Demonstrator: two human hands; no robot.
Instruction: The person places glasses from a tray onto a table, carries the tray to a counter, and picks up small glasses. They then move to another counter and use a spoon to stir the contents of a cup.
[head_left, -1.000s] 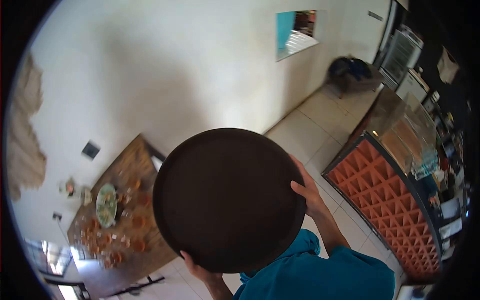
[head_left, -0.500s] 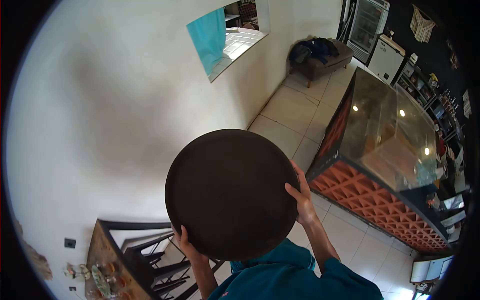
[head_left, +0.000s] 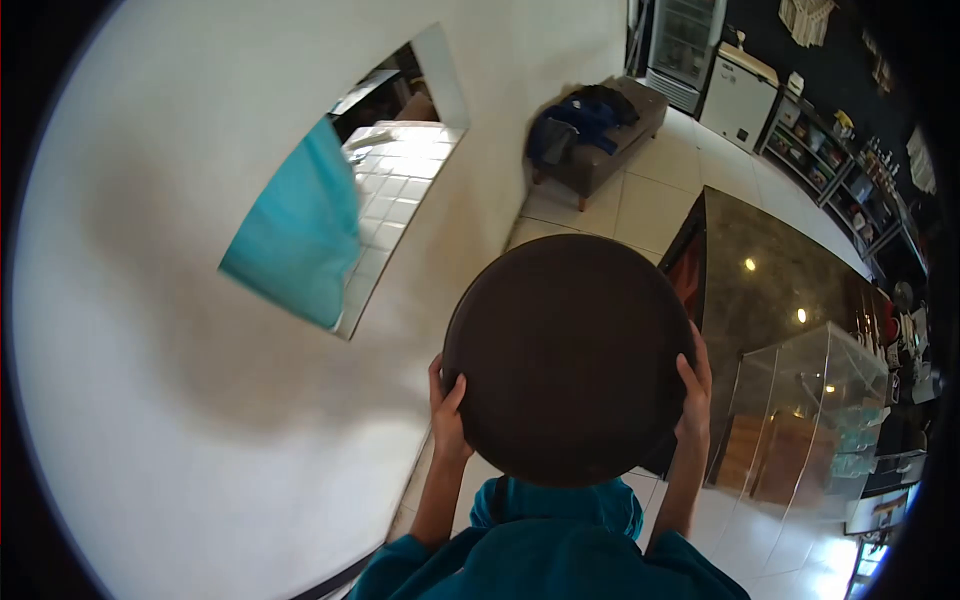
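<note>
A round, dark brown serving tray [head_left: 570, 360] is held up in front of my body, its bare face toward the camera. My left hand [head_left: 450, 410] grips the rim at the lower left, thumb over the edge. On the opposite side my right hand [head_left: 696, 385] clasps the rim in the same way. The fingers behind the tray are partly hidden. Nothing lies on the tray. Below it show the teal sleeves and shirt [head_left: 545, 555] I wear.
At right stands a dark-topped counter [head_left: 770, 260] with a clear display case [head_left: 790, 420]. A bench [head_left: 600, 150] bearing dark clothing, a glass-door fridge [head_left: 682, 45] and a white chest freezer [head_left: 738, 95] are farther back. At left, the white wall has an opening with a turquoise curtain [head_left: 305, 225].
I have moved forward along the wall; the curtained opening and counter appear nearer. The table at lower left has left the view. Both hands still hold the tray, now farther right in view.
</note>
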